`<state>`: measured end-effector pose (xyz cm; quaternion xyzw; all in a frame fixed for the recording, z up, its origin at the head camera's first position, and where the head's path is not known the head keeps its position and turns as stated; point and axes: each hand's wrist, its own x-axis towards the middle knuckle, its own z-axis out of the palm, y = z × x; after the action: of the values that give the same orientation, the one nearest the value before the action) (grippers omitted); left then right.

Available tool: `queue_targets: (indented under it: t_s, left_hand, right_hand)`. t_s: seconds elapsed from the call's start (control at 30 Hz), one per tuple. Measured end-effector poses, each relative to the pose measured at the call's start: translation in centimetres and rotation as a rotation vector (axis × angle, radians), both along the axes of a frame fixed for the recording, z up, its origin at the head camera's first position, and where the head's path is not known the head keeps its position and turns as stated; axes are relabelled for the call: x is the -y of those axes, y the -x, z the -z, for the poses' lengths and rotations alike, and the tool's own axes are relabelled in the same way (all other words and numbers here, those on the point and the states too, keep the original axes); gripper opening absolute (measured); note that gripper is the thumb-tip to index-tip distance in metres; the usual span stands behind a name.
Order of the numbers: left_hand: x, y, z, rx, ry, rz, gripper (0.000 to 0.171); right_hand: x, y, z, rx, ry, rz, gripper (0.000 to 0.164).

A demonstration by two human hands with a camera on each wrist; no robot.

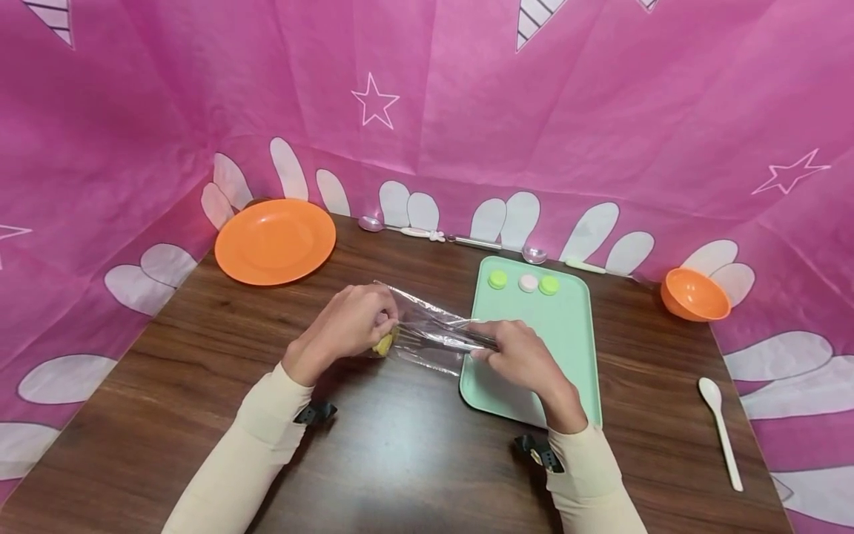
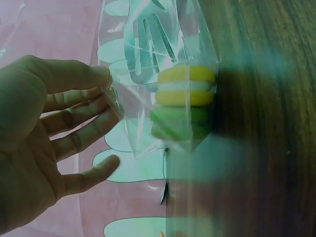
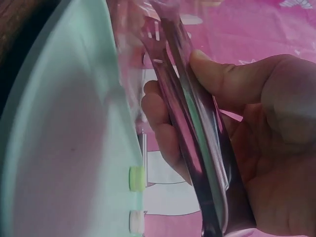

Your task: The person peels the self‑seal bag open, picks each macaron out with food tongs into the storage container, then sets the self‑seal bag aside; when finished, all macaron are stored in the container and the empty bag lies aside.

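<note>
My left hand (image 1: pixel 356 315) pinches one side edge of a clear plastic bag (image 1: pixel 427 356) between thumb and fingers. Inside its closed end, a yellow macaron (image 2: pixel 185 89) with pale filling sits against a green macaron (image 2: pixel 180 123). With fingers and thumb wrapped round them, my right hand (image 1: pixel 520 356) grips metal tongs (image 3: pixel 180 121). The tongs reach into the bag, and a slotted tip shows beside the yellow macaron in the left wrist view. In the head view my left fingers hide most of the bag's filled end.
Right of the bag lies a mint green tray (image 1: pixel 574 348) with two green macarons (image 1: pixel 497 279) and a pale pink one (image 1: pixel 528 282) along its far end. An orange plate (image 1: pixel 275 241), several utensils (image 1: pixel 475 242) and an orange bowl (image 1: pixel 697 295) line the back. A white spoon (image 1: pixel 720 437) lies at right.
</note>
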<state>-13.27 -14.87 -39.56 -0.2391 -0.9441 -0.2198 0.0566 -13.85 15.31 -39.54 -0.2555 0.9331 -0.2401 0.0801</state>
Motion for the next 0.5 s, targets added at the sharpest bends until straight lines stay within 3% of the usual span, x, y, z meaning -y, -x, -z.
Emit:
queue_targets:
  t_s: [0.23, 0.33, 0.5]
  left_hand:
    - [-0.05, 0.11, -0.1, 0.066, -0.126, 0.04, 0.006]
    - [-0.11, 0.15, -0.03, 0.094, -0.133, 0.049, 0.009]
    - [0.39, 0.19, 0.03, 0.139, -0.121, 0.012, 0.008]
  right_hand:
    - [-0.23, 0.14, 0.06, 0.02, 0.004, 0.029, 0.036]
    - [-0.46, 0.27, 0.2, 0.03, 0.022, -0.002, 0.038]
    - [-0.58, 0.55, 0.48, 0.057, 0.05, -0.055, 0.039]
